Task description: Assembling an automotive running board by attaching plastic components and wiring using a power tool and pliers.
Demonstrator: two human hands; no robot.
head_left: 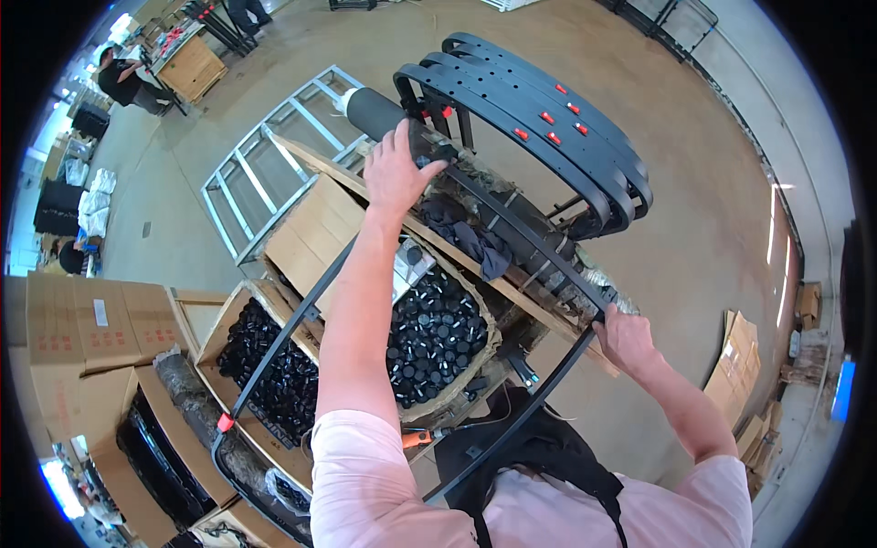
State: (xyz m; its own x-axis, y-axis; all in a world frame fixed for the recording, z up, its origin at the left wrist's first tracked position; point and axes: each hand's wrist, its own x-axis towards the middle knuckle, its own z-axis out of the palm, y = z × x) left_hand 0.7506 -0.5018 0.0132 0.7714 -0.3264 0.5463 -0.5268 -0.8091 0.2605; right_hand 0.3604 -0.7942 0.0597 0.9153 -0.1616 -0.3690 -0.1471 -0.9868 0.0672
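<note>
A black tubular metal frame (pixel 512 217) lies across in front of me, its crossbar along a padded beam (pixel 376 114) and its two side tubes running back toward me. My left hand (pixel 395 173) grips the far-left corner of the crossbar, thumb stretched along it, palm side hidden. Around the right corner, the fingers of my right hand (pixel 628 336) are closed. A red piece (pixel 226 422) sits on the left side tube. Beneath the frame are a bin of round black caps (pixel 434 333) and a box of small black parts (pixel 260 356).
Beyond the beam stands a stack of curved black frames (pixel 530 110) with red pieces. A silver metal rack (pixel 265 173) is at far left. Cardboard boxes (pixel 78 329) crowd the left. Dark cloth (pixel 466 237) hangs by the beam. A person (pixel 128 82) stands at a distant bench.
</note>
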